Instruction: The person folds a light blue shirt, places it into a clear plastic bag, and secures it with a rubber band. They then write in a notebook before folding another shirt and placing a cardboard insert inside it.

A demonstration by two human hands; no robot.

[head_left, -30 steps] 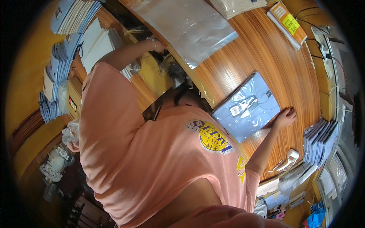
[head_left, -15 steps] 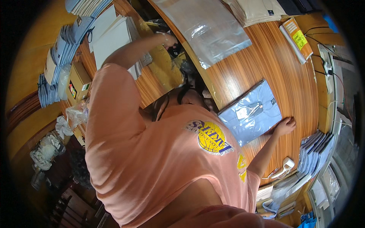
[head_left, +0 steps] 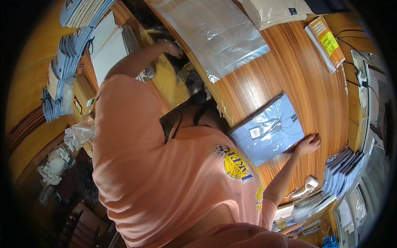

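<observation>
A folded blue shirt [head_left: 269, 132] in a clear plastic sleeve, with a white tag on its front, lies on the wood-grain table [head_left: 308, 99] close to my body. Just right of it, my right hand [head_left: 309, 144] rests on the tabletop, its fingers loosely curled with nothing visible in them. My left hand [head_left: 175, 50] hangs at the gap beside the table's left edge, above dark crumpled plastic [head_left: 182, 66]. Its fingers are too blurred and shadowed to read. Flat clear plastic bags [head_left: 219, 39] lie on the table beyond the shirt.
Beige folded garments [head_left: 275, 12] and an orange notebook [head_left: 326, 43] lie at the far side. Bagged blue shirts [head_left: 341, 171] and a white handheld device [head_left: 308, 187] are at the right. Left stand white sheets [head_left: 109, 47], stacked blue shirts [head_left: 68, 56] and a cardboard box [head_left: 84, 96].
My left hand has shifted slightly left and down in the view, still at the gap. My right hand stays beside the bagged shirt. The whole view has turned a little.
</observation>
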